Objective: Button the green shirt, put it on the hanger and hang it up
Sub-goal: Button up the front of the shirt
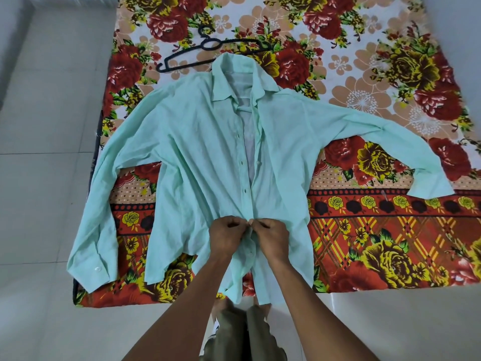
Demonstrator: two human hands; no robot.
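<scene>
two hands meet at the lower front of the green shirt [197,157]; the left hand [226,237] and the right hand [273,237] each pinch a front edge there, fingertips touching; the shirt lies face up on a floral bedsheet [364,74], sleeves spread wide, its hem hanging over the near edge of the bed; above the hands the front gapes open, collar spread; a black hanger [208,49] lies just beyond the collar, partly under it.
</scene>
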